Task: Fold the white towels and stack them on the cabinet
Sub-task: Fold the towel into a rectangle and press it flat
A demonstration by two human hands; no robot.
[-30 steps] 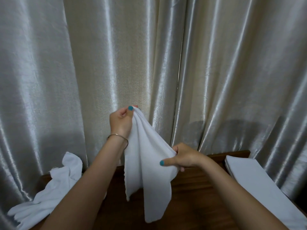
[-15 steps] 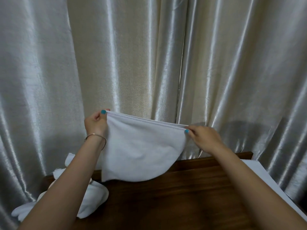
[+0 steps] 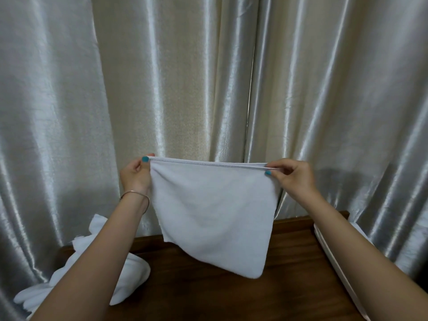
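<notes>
A white towel [image 3: 213,212] hangs spread out in the air above the dark wooden cabinet top [image 3: 231,293]. My left hand [image 3: 135,176] pinches its top left corner. My right hand [image 3: 293,174] pinches the top right corner, so the stitched upper hem is stretched taut between them. The towel's lower right corner dips lowest, close above the wood. A heap of unfolded white towels [image 3: 132,274] lies on the cabinet's left end, partly behind my left forearm. A flat folded white towel stack [image 3: 328,246] lies along the right edge, partly hidden by my right arm.
Shiny cream and silver curtains [image 3: 208,77] hang right behind the cabinet and fill the background. The cabinet's back edge [image 3: 308,218] runs just in front of them.
The bunched towel has been opened out flat. My hands have moved apart and the right hand has risen level with the left, pulling the top hem straight; the towel now hangs lower.
</notes>
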